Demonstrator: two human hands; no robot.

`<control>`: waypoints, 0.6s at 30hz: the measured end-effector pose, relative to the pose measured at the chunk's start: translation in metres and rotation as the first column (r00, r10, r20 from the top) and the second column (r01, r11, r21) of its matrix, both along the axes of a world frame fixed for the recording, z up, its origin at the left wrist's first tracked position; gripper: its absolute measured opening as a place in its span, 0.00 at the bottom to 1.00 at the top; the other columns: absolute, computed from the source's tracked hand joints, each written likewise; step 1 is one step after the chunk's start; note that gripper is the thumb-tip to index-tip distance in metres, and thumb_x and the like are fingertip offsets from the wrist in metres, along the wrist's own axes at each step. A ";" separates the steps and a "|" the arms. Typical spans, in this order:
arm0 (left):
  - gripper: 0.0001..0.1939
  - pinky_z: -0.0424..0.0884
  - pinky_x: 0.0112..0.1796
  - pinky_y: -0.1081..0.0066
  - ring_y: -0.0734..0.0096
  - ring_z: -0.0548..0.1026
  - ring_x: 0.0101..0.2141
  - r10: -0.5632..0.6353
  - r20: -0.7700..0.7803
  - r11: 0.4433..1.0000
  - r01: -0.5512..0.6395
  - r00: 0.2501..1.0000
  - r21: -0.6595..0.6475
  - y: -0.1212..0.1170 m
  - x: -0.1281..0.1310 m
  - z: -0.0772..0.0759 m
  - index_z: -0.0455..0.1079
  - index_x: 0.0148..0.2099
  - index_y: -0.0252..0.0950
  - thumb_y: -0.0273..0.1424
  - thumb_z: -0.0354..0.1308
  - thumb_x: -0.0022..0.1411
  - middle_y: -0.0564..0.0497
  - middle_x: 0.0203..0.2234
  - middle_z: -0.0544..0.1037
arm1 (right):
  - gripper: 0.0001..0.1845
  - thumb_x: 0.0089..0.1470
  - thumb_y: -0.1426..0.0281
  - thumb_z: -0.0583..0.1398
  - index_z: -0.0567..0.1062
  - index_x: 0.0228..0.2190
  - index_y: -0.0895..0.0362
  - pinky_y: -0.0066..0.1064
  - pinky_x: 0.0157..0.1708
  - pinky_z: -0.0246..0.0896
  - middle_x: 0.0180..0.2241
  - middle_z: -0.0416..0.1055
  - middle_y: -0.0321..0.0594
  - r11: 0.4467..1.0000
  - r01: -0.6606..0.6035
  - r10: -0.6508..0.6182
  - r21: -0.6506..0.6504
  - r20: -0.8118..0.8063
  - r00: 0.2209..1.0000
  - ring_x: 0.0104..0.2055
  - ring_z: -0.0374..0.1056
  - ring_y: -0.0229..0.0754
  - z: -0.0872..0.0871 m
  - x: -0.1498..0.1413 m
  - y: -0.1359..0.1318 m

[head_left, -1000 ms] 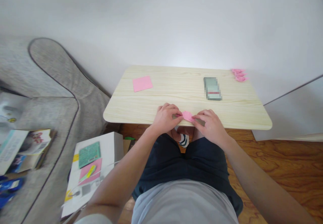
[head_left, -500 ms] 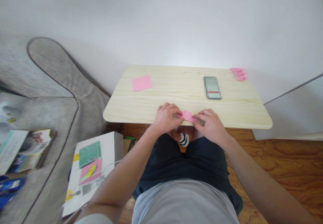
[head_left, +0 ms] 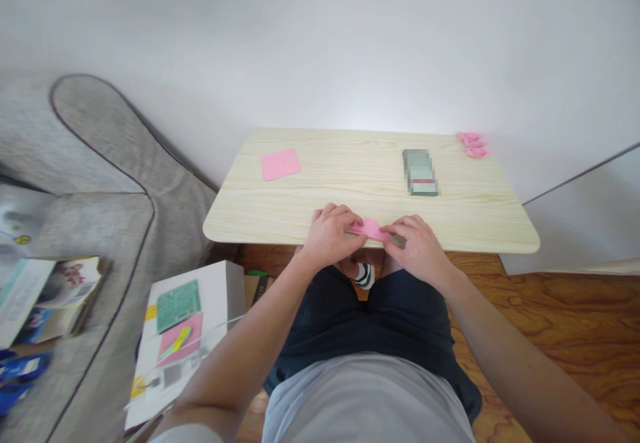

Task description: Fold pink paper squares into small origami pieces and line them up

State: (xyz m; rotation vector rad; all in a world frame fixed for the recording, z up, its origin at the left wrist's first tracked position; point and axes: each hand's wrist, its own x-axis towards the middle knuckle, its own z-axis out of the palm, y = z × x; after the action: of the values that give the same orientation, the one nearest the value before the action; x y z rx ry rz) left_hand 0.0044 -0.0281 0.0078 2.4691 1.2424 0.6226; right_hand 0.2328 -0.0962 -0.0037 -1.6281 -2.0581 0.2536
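A small piece of folded pink paper (head_left: 371, 228) lies near the front edge of the light wood table (head_left: 340, 156). My left hand (head_left: 334, 235) pinches its left end between thumb and fingers. At the right end, my right hand (head_left: 416, 244) grips the paper the same way. The fingers partly cover both ends, so the exact folds are hard to see. Flat on the table's left side is a stack or sheet of pink paper (head_left: 281, 164). Several small folded pink paper pieces (head_left: 474, 145) sit at the back right corner.
A phone-like object (head_left: 421, 172), blurred out, lies right of the table's middle. To the left stand a grey sofa (head_left: 170, 223) and a white box (head_left: 213, 283) bearing a green calculator-like pad (head_left: 178, 306), pink paper and a yellow cutter (head_left: 182, 338). A white wall rises behind the table.
Both hands stay nearly in place. The pink paper between them looks flatter, with a raised fold along its front now more visible.
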 end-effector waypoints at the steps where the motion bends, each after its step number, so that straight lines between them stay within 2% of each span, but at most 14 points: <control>1: 0.09 0.64 0.52 0.55 0.57 0.72 0.49 0.008 -0.006 1.000 -0.008 1.000 0.008 -0.001 0.002 0.000 0.79 0.44 0.45 0.39 0.66 0.61 0.51 0.41 0.80 | 0.13 0.59 0.67 0.64 0.84 0.46 0.51 0.45 0.50 0.66 0.39 0.77 0.44 1.000 0.000 0.000 -0.005 -0.004 1.000 0.46 0.69 0.52 0.000 0.000 0.000; 5: 0.09 0.64 0.51 0.54 0.56 0.71 0.49 0.020 -0.018 0.999 -0.019 1.000 0.035 -0.005 0.015 0.000 0.79 0.42 0.44 0.42 0.63 0.65 0.49 0.41 0.80 | 0.13 0.59 0.68 0.64 0.84 0.45 0.53 0.45 0.50 0.65 0.39 0.77 0.45 1.000 -0.004 0.004 -0.017 -0.007 1.000 0.46 0.69 0.52 0.000 0.000 0.001; 10: 0.08 0.64 0.49 0.55 0.56 0.72 0.49 -0.055 -0.032 0.998 0.055 0.998 0.013 0.001 0.032 0.000 0.78 0.42 0.43 0.40 0.65 0.64 0.49 0.41 0.80 | 0.12 0.62 0.67 0.62 0.84 0.45 0.54 0.45 0.50 0.65 0.39 0.77 0.45 1.000 -0.014 0.013 -0.017 -0.012 1.000 0.47 0.68 0.52 0.002 0.002 0.000; 18: 0.08 0.64 0.49 0.57 0.57 0.71 0.50 -0.164 -0.031 0.986 0.162 0.986 -0.039 0.009 0.027 -0.001 0.78 0.44 0.45 0.40 0.65 0.65 0.50 0.44 0.80 | 0.11 0.64 0.65 0.62 0.83 0.45 0.52 0.46 0.50 0.65 0.40 0.77 0.46 1.000 -0.021 0.022 0.016 -0.059 0.998 0.47 0.69 0.52 0.001 0.008 -0.005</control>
State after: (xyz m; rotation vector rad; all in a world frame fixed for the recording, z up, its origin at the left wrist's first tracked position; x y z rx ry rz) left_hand 0.0316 -0.0191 0.0066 2.5292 1.0402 0.5123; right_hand 0.2412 -0.1008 -0.0029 -1.5716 -2.0288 0.2887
